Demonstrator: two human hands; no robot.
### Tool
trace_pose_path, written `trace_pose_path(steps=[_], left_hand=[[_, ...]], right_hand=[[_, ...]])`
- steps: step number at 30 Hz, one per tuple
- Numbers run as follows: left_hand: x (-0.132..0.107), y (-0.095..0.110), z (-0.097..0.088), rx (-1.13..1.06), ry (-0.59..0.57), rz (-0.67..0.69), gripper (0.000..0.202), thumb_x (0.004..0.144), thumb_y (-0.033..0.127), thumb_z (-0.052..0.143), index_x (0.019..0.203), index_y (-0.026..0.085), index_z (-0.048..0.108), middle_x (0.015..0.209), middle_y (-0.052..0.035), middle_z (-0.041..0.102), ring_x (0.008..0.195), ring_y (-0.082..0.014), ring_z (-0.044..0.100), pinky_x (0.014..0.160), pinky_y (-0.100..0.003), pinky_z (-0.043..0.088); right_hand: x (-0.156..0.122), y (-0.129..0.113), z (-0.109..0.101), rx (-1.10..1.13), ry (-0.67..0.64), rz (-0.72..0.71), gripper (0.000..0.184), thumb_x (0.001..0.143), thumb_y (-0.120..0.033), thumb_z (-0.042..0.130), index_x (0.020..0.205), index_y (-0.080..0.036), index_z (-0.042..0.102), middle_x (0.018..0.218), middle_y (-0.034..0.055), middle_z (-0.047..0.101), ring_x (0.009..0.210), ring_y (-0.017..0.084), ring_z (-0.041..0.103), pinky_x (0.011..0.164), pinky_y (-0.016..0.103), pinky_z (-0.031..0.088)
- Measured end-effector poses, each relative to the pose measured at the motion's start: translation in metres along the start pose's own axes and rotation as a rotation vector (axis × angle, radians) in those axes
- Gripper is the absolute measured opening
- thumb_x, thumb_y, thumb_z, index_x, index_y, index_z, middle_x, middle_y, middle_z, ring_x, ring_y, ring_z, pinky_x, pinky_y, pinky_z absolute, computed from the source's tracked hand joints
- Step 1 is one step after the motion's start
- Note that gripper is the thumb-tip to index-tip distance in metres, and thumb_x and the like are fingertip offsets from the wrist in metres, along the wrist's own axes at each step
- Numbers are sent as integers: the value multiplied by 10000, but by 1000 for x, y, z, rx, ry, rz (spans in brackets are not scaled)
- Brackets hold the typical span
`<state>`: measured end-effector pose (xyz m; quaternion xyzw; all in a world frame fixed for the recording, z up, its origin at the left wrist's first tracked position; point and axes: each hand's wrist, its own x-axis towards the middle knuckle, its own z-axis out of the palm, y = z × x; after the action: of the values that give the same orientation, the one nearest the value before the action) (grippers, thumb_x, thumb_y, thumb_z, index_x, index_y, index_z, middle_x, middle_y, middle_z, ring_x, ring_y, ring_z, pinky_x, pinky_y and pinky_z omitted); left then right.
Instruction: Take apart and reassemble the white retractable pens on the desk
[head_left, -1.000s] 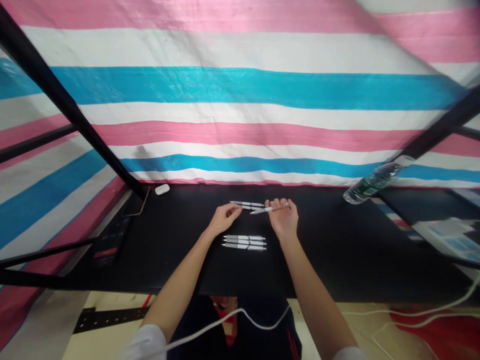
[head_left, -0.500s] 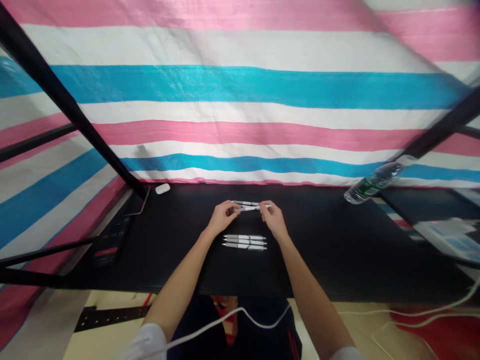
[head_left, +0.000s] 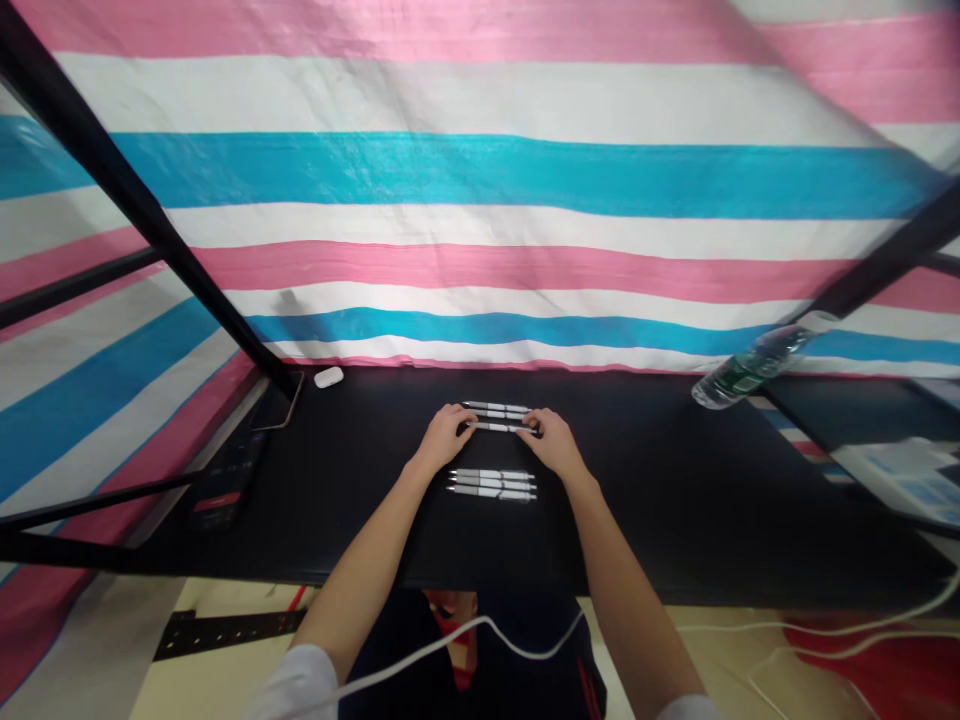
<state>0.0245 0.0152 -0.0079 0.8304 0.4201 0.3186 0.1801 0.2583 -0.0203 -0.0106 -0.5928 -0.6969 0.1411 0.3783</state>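
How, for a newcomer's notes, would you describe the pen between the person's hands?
On the black table below the striped tarp lie two groups of white pens. In the farther group, take the nearest pen: it alone is touched, lying between the left hand and right hand.

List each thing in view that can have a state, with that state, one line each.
left hand: on the far row's nearest pen
right hand: on the same pen
far row of white pens: three, side by side
near row of white pens: three, side by side
earbud case: lid shut
water bottle: tilted
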Motion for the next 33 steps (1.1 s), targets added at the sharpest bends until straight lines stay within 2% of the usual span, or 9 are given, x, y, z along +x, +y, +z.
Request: trace_pose_path(steps=[8,13,21,26,29,33], left_hand=[[0,-5,4,-23,83,-20,77,801,158,621,856,184,668,856,-48,620,872,-202,555,805,-339,457],[1,-8,6,-6,98,-38,66,806,156,612,835,183,665,824,-44,602,833,-192,552,774,-330,464],[1,-9,7,4,128,-49,74,804,146,606,839,184,659,819,-44,597,826,-189,556,753,-323,475],[1,-4,0,-36,154,-65,52,807,188,618,841,180,656,821,-39,597,793,-170,567,698,-287,469],[1,2,-7,-80,195,-82,110,848,234,567,824,178,658,782,-31,597,716,-144,560,635,-256,444],[1,9,-14,-96,215,-92,213,882,282,507,788,171,663,713,-23,602,628,-126,521,605,-251,409]], right_hand=[[0,8,8,-28,84,26,200,723,-279,629,689,-223,440,716,-3,470,671,166,471,658,293,404],[-1,8,13,-40,159,50,182,719,-253,613,695,-223,435,752,9,463,682,169,470,675,299,417],[-2,7,17,-50,192,57,154,723,-229,584,682,-224,436,745,8,449,662,165,458,662,303,415],[0,3,7,-4,179,60,163,712,-260,596,656,-219,449,699,-9,447,611,142,447,626,286,412],[0,-7,-2,95,87,17,151,751,-287,576,657,-214,484,644,-24,458,562,125,434,582,266,394],[-4,-24,-9,260,-236,-23,146,802,-335,552,729,-209,569,588,-40,477,521,116,425,530,250,370]])
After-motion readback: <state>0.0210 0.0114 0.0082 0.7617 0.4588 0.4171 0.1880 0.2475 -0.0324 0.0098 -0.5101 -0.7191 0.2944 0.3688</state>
